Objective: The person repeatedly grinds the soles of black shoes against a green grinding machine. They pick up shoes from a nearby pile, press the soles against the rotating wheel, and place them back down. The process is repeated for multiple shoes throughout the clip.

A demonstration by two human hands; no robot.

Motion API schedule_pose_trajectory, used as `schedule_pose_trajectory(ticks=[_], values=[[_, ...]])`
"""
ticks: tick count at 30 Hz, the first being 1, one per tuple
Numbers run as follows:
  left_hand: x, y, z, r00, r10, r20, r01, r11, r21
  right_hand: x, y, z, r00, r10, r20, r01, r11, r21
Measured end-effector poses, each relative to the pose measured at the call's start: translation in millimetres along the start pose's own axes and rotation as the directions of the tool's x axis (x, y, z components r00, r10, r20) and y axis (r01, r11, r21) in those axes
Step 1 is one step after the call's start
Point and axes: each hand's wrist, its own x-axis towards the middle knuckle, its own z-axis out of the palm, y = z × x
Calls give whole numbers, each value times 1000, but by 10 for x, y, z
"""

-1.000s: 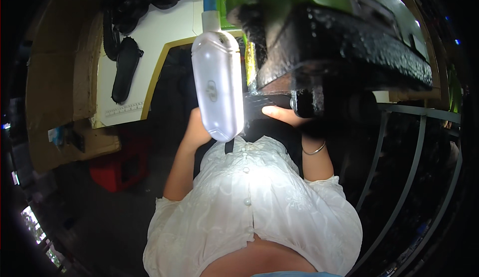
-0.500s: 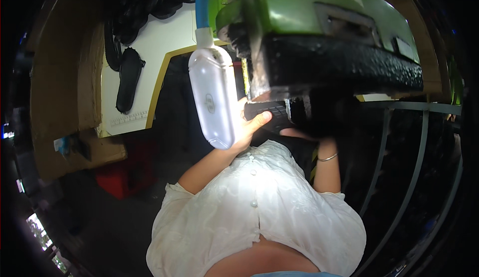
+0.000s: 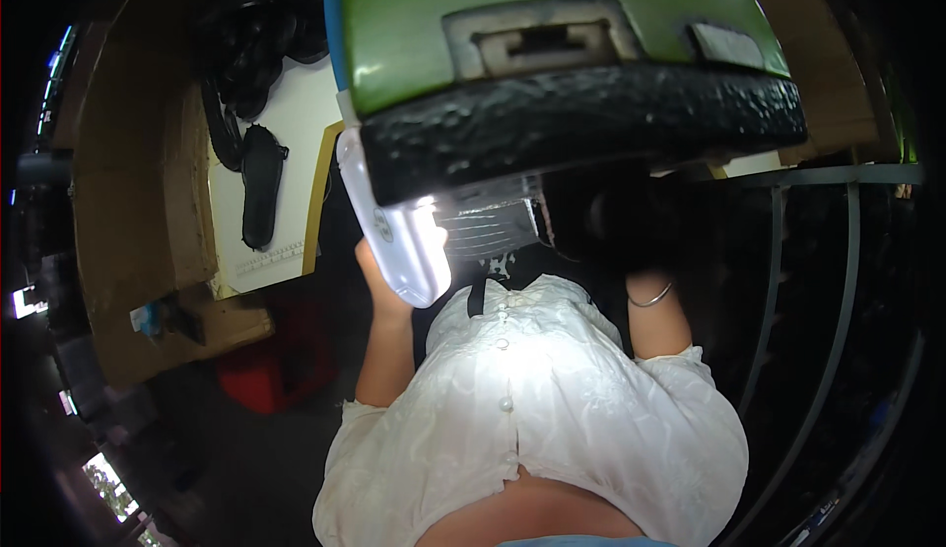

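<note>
A green machine head [image 3: 394, 49] with a black lower edge [image 3: 591, 118] fills the upper middle, close to me. A lit, whitish oval lamp [image 3: 399, 251] hangs at its left side. Behind the lamp is my left hand [image 3: 371, 263]; its fingers are mostly hidden. Under the machine, beside the lamp, shows a dark, glossy piece with pale lines across it [image 3: 488, 232]; what it is I cannot make out. My right forearm [image 3: 660, 325], wearing a thin bracelet, reaches up under the machine's right side. The right hand itself disappears in the dark there.
At left stands a white work surface [image 3: 286, 123] with a yellow edge, holding a black shoe-sole-shaped piece [image 3: 260, 187] and a heap of black pieces [image 3: 256, 34]. Brown cardboard [image 3: 138, 163] walls that side. A red stool or crate [image 3: 276, 365] is below. Grey metal bars [image 3: 849, 281] run along the right.
My view has shifted, so the machine fills more of the middle and overlaps the lamp. My left hand has gone left behind the lamp; my right hand has slipped from sight. The pale-lined piece shows more.
</note>
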Motion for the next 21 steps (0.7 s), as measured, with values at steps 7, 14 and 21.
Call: schedule_pose_trajectory(ticks=[7, 14, 21], values=[[-101, -590, -655, 893, -367, 262, 311, 922, 233, 118, 87, 325, 997, -83, 5, 83, 985, -153], [-210, -574, 323, 710, -395, 584, 110, 880, 462, 198, 45, 296, 997, -31, 65, 52, 935, -350], [-221, -511, 716, 724, -184, 665, -91, 930, 356, 125, -341, 37, 941, 257, 219, 11, 624, -781]])
